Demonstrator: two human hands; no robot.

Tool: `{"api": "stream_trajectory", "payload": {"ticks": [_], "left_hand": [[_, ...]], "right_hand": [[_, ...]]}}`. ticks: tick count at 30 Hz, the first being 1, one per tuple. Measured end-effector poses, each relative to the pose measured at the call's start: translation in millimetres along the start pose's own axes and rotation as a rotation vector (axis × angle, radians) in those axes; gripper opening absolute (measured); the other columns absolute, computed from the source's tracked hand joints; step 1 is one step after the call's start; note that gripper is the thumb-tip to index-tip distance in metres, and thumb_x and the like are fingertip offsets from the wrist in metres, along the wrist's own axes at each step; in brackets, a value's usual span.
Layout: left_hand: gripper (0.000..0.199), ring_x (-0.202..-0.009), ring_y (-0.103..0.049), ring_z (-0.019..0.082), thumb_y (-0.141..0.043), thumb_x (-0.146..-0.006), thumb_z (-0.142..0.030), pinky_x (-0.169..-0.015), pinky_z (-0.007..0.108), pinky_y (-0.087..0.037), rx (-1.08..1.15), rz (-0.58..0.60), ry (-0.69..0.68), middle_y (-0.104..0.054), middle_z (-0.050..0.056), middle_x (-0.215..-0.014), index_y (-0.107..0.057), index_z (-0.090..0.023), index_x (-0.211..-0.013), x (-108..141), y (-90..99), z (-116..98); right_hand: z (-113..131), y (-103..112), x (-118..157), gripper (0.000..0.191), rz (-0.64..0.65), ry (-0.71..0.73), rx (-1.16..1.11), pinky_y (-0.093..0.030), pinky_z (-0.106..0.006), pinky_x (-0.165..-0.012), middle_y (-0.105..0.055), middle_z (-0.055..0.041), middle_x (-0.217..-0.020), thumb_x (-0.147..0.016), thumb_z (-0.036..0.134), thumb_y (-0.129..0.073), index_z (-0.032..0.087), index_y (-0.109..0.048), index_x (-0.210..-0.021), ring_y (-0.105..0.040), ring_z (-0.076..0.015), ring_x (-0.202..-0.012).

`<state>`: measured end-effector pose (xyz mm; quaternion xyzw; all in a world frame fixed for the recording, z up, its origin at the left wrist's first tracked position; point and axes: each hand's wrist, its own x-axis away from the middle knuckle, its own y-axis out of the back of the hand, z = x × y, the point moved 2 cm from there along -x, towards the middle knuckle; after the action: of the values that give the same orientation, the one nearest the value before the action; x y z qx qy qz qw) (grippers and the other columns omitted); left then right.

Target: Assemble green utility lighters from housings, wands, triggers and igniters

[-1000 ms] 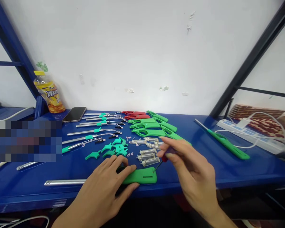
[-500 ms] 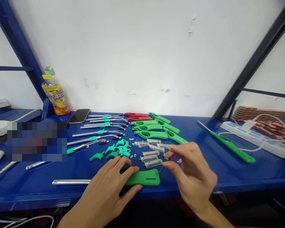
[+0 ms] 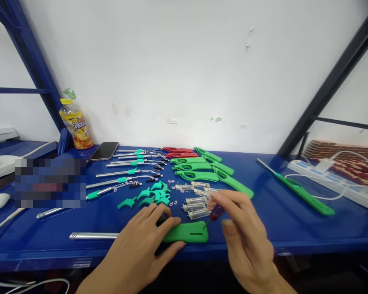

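Note:
Near the front edge of the blue table lies a green utility lighter point(image 3: 188, 232) with its metal tube pointing left. My left hand point(image 3: 144, 237) is closed over its middle and presses it against the table. My right hand point(image 3: 245, 232) holds a screwdriver point(image 3: 217, 212) with a dark purple and red handle, its thin shaft meeting the right end of the lighter. The thumb stands apart from the handle while the fingers grip it. Clear fuel cartridges point(image 3: 196, 207) lie just behind the screwdriver. Several teal triggers point(image 3: 158, 194) sit beyond my left hand.
Several green casings point(image 3: 199, 175) and red casings point(image 3: 180, 150) lie at the back. Metal tubes with wires point(image 3: 119, 173) are at left, near a phone point(image 3: 104, 150) and a drink bottle point(image 3: 76, 126). At right lie another lighter point(image 3: 303, 192) and a power strip point(image 3: 340, 181).
My right hand has shifted its grip: the thumb has moved away from the screwdriver, and more of the handle shows. The left hand stays on the lighter. The view has shifted slightly.

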<state>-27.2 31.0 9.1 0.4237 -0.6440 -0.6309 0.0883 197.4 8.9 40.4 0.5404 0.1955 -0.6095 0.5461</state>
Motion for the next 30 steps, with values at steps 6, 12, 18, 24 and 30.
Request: {"api": "stream_trajectory", "payload": {"ticks": [6,12,18,24,30], "left_hand": [[0.028,-0.105,-0.068,0.034,-0.072,-0.101,-0.032,-0.086,0.055,-0.061,-0.007,0.029,0.018,-0.067,0.007,-0.117,-0.067,-0.026,-0.128,-3,1.0,-1],[0.028,-0.105,-0.066,0.032,-0.069,-0.103,-0.035,-0.087,0.052,-0.061,0.007,0.017,0.016,-0.066,0.007,-0.117,-0.066,-0.028,-0.13,-1,-0.2,2],[0.026,-0.105,-0.065,0.032,-0.067,-0.104,-0.037,-0.088,0.052,-0.059,0.007,0.024,0.026,-0.065,0.006,-0.118,-0.066,-0.029,-0.129,0,-0.7,3],[0.027,-0.107,-0.064,0.032,-0.066,-0.105,-0.037,-0.09,0.05,-0.058,0.01,0.027,0.023,-0.064,0.006,-0.12,-0.065,-0.03,-0.13,0,-1.1,2],[0.027,-0.106,-0.064,0.032,-0.066,-0.105,-0.036,-0.088,0.049,-0.058,0.01,0.041,0.027,-0.064,0.006,-0.119,-0.065,-0.028,-0.131,-2,0.4,1]], "right_hand": [[-5,-1,1,0.052,-0.074,-0.089,-0.109,-0.057,-0.033,-0.077,-0.067,-0.0024,-0.103,-0.097,-0.002,-0.065,0.031,-0.07,-0.137,-0.064,-0.0178,-0.092],[-16,0,-1,0.042,-0.043,-0.203,-0.108,-0.058,-0.038,-0.086,-0.069,-0.005,-0.117,-0.107,0.013,-0.057,0.035,-0.068,-0.14,-0.067,-0.0217,-0.105],[-16,4,-3,0.043,-0.116,-0.203,-0.127,-0.057,-0.035,-0.078,-0.066,-0.0004,-0.096,-0.102,0.014,-0.069,0.039,-0.072,-0.137,-0.065,-0.0184,-0.088],[-13,9,-6,0.037,0.008,-0.29,-0.17,-0.061,-0.038,-0.086,-0.076,-0.0041,-0.118,-0.109,0.016,-0.056,0.036,-0.072,-0.136,-0.072,-0.0221,-0.105],[-15,9,-6,0.039,-0.116,-0.211,-0.144,-0.058,-0.035,-0.076,-0.07,-0.0015,-0.095,-0.098,0.014,-0.075,0.035,-0.076,-0.131,-0.067,-0.0193,-0.088]]}}
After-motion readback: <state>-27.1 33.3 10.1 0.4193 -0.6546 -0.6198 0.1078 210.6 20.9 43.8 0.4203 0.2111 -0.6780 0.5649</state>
